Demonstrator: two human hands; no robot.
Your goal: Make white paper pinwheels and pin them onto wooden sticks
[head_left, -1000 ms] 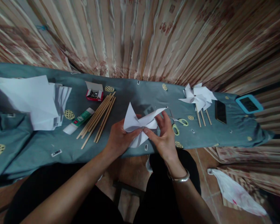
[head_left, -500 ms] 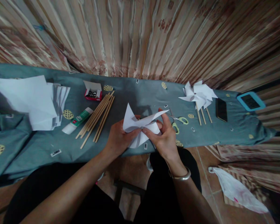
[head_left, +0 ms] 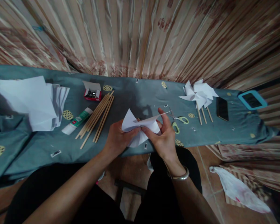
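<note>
The left hand (head_left: 116, 137) and the right hand (head_left: 165, 138) both hold one folded white paper (head_left: 146, 123), with the thumbs close together at its middle. The paper is over the near side of the table (head_left: 130, 96). On the left lie wooden sticks (head_left: 95, 117), a green and white tube (head_left: 78, 120) and a little red box (head_left: 92, 95). Scissors (head_left: 180, 119) and paper pinwheels (head_left: 199, 95) are on the right.
</note>
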